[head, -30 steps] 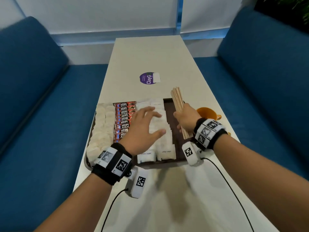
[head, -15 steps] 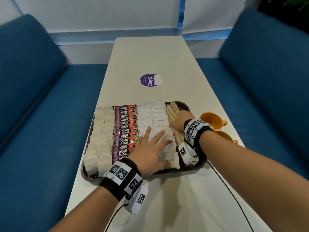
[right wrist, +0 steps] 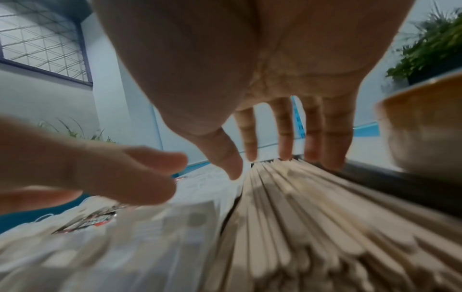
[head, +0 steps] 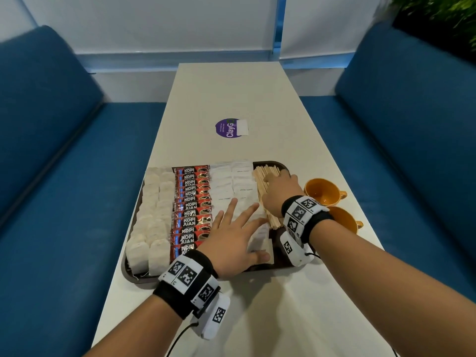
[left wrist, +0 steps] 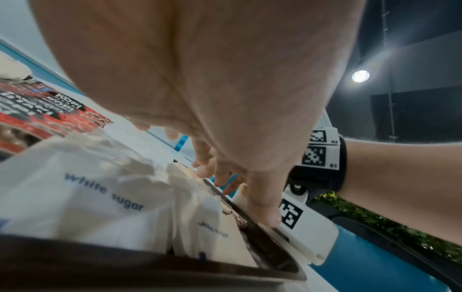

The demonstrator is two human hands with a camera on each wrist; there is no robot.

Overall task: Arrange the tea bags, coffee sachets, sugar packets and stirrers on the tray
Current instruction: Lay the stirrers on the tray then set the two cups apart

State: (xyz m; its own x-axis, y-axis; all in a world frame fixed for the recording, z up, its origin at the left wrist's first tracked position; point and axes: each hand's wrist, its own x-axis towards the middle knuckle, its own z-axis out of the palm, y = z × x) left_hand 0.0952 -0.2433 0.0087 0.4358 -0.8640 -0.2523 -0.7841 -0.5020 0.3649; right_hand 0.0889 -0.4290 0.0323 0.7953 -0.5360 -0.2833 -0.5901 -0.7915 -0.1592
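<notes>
Head view, tray (head: 280,258) holding tea bags (head: 152,220), coffee sachets (head: 192,202), sugar packets (head: 231,181), stirrers (head: 262,176)

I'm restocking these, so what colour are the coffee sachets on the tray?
The coffee sachets are red and black with white KOPI JUAN lettering, clearest in the head view.

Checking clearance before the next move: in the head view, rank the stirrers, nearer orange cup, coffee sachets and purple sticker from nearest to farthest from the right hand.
1. Stirrers: directly beneath the right hand, at the tray's right end.
2. Nearer orange cup: off the tray, just right of the wrist.
3. Coffee sachets: left, beyond the sugar packets.
4. Purple sticker: farther up the table.
</notes>
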